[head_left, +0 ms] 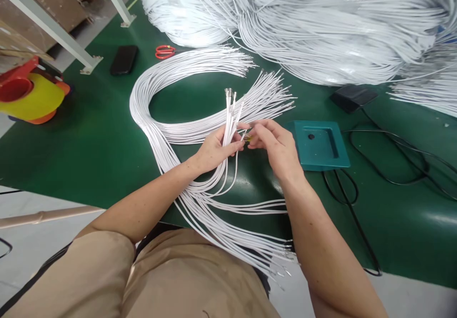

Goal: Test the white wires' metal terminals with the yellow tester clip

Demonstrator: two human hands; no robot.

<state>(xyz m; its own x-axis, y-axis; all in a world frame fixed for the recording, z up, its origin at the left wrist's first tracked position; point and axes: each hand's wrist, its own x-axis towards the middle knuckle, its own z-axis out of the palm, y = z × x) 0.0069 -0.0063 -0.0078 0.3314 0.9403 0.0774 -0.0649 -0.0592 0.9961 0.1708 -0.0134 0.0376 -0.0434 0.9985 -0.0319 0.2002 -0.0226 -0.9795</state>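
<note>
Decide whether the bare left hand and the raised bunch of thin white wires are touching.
Touching. The head view shows the left hand gripping the bunch of wires, its thumb lying across them.

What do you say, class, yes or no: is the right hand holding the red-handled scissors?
No, the red-handled scissors lie on the green tabletop by the curved white wires, apart from the right hand.

The wires (193,126) are plain white — their metal ends (228,91) silvery — and the tabletop (89,161) is deep green. The square dish (343,158) is teal, the scissors' handles (164,47) bright red, the cord (352,218) black. The dispenser (37,100) mixes yellow, red and orange — the shirt (193,280) is tan.
</note>
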